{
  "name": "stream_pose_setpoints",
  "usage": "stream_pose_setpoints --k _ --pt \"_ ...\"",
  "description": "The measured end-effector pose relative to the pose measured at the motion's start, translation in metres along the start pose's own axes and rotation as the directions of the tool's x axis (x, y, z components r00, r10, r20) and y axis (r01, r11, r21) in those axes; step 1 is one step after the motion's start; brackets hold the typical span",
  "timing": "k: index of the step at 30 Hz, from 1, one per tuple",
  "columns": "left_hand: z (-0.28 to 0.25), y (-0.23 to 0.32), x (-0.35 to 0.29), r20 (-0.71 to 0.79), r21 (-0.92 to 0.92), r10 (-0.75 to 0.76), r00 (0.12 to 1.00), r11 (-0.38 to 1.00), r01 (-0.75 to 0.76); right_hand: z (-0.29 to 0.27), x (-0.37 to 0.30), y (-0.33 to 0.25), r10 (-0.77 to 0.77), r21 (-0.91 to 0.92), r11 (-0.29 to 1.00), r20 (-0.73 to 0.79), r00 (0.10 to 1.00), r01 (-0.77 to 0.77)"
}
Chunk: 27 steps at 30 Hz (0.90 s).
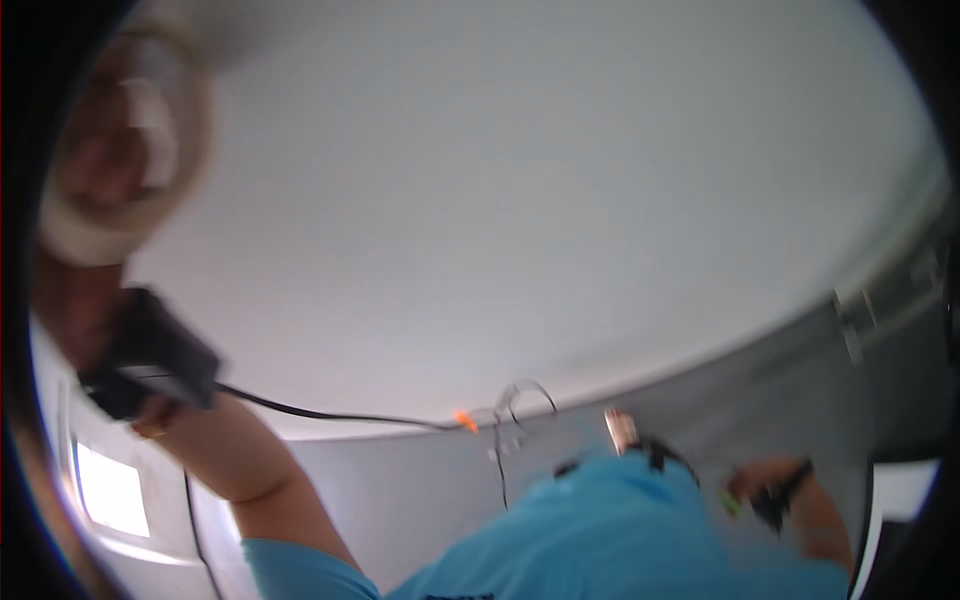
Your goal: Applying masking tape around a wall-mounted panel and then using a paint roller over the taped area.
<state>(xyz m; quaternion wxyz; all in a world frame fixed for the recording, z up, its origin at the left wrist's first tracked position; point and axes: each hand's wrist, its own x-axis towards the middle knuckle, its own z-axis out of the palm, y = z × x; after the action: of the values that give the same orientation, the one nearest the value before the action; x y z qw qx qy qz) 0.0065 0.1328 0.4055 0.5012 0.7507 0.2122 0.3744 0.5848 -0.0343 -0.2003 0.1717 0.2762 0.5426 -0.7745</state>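
At the upper left my left hand [92, 300], smeared by motion, is raised and closed on a wide pale beige ring that looks like a roll of tape [190, 120]. Part of the hand shows through the ring's opening. A black box-shaped device [165, 350] is strapped at the left wrist, with a black cable running from it. Low on the right, beside my blue shirt, hangs my right hand [762, 474], blurred, its fingers curled at a small yellow-green thing [732, 503] of unclear kind. That wrist carries a black strapped device [775, 505].
A large smooth white surface [560, 200] fills most of the view. The black cable [340, 415] with an orange piece [466, 421] stretches toward my waist. Grey flooring [380, 490] lies below. A bright window-like panel [112, 490] is at the lower left, a metal frame [880, 305] at the right.
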Motion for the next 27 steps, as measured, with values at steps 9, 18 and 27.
stream_pose_setpoints --k 9,18,27 --pt "0.048 -0.023 -0.024 -0.295 -0.042 0.149 0.944 0.985 -0.169 0.007 -0.083 -0.101 -0.110 0.286 0.928 -0.401 0.909 0.238" --pt "0.050 -0.030 -0.014 -0.414 -0.028 0.047 0.909 0.997 -0.065 0.021 -0.110 -0.418 -0.754 -0.675 0.629 -0.406 0.517 0.386" --pt "0.042 -0.033 -0.023 -0.467 0.015 0.154 0.871 0.986 -0.166 0.016 -0.125 -0.602 -0.932 -0.930 0.241 -0.142 0.332 0.278"
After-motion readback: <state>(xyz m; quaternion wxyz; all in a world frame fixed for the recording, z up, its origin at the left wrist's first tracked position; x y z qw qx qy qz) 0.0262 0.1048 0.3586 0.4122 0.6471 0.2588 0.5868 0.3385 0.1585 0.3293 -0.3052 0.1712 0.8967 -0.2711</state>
